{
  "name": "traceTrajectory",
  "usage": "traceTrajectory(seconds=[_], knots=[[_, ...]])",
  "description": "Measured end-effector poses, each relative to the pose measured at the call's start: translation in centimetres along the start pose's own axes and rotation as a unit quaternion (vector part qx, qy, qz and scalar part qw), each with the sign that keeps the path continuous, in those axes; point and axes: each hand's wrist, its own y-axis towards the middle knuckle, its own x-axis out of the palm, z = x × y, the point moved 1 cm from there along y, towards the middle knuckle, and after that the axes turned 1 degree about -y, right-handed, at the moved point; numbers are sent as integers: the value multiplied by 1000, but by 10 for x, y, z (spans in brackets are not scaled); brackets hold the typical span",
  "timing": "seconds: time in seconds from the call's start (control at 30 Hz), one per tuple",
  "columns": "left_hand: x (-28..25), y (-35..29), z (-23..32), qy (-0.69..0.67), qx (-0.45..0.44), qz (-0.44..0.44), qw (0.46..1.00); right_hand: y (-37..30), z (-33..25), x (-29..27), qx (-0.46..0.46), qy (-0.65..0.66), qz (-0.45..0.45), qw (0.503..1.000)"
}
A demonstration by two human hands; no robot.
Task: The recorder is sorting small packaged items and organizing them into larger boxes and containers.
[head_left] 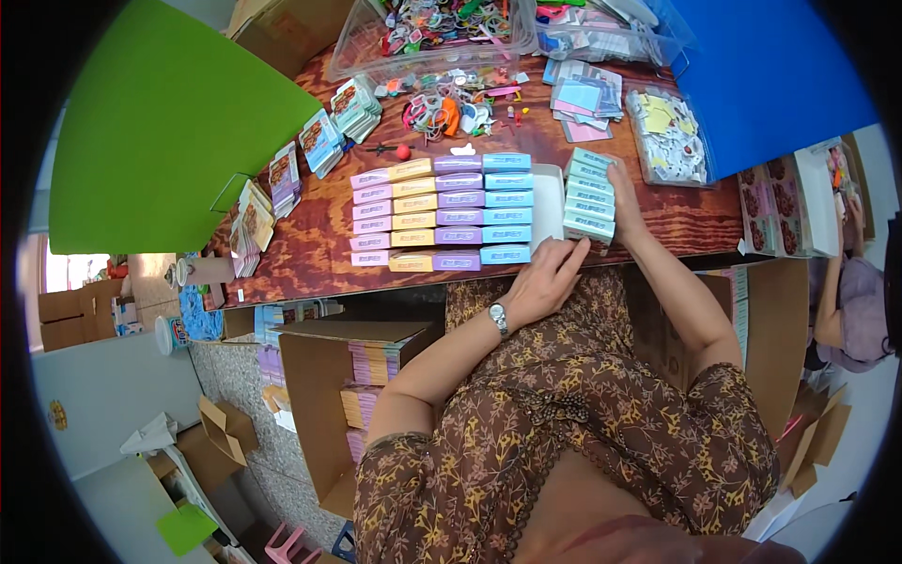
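Observation:
A row of small mint-green boxes (588, 197) stands tilted near the table's front edge, held between my two hands. My right hand (628, 207) wraps round its right side. My left hand (545, 284), with a watch at the wrist, has its fingers closed against the near end of the row; its fingertips are partly hidden. To the left, a white tray (548, 193) shows a bare strip beside columns of blue boxes (507, 200), purple boxes (458, 200), yellow boxes (413, 209) and pink-lilac boxes (371, 226).
Bins of colourful trinkets (442, 42) and packets (601, 42) line the table's back. A clear tray of white pieces (669, 141) stands right. Card stacks (322, 146) lie left, by a green panel (169, 141). Open cartons (319, 404) flank my lap; another person's arm (832, 291) shows right.

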Motion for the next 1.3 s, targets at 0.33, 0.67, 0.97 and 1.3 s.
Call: traceTrajectory(seconds=[0.33,0.67,0.97,1.3], knots=[[4,7,-8,42,59,-5,997,24,-25,-8,-40,-178,-124,975],[4,8,-10,53,22,-6,998,33,-91,-21,-50,-423,-233,874],[9,2,-4,63,-9,13,998,53,-120,-18,-71,-552,-348,755],[6,64,5,137,17,-26,990,55,-111,-15,-276,-670,-352,592]])
